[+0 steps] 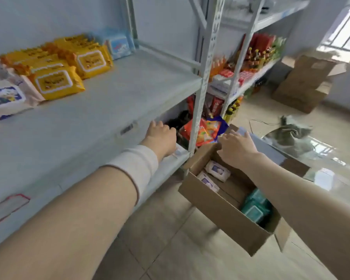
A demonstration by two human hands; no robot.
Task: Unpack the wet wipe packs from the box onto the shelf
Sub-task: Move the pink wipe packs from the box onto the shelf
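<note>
From the head camera, I see the shelf (pixel 113 102) in front of me and the cardboard box (pixel 220 207) down to my right, its near end out over the floor and its far end up by the shelf post and a glass table (pixel 303 156).

A good part of the job looks done. Yellow packs (pixel 57 82) lie in rows at the back left of the shelf, a white and blue pack (pixel 4 98) sits at the left edge, and a pale blue pack (pixel 119 46) stands behind them against the wall. Most of the shelf board is bare, so there is plenty of room for more.

The box is not empty. Two white packs (pixel 216 170) lie flat near its far end, one just beside the other, and a cluster of green packs (pixel 256 207) fills the near right corner. The bottom between them shows bare cardboard. I judge these are what is left to move.

My left hand (pixel 160 137) reaches over the front edge of the shelf with the fingers curled downward; it looks empty, though I cannot see the palm. My right hand (pixel 237 147) is at the far rim of the box, fingers bent over the flap there; whether it actually grips the flap or only rests on it I cannot tell. Neither hand has a pack in it.
</note>
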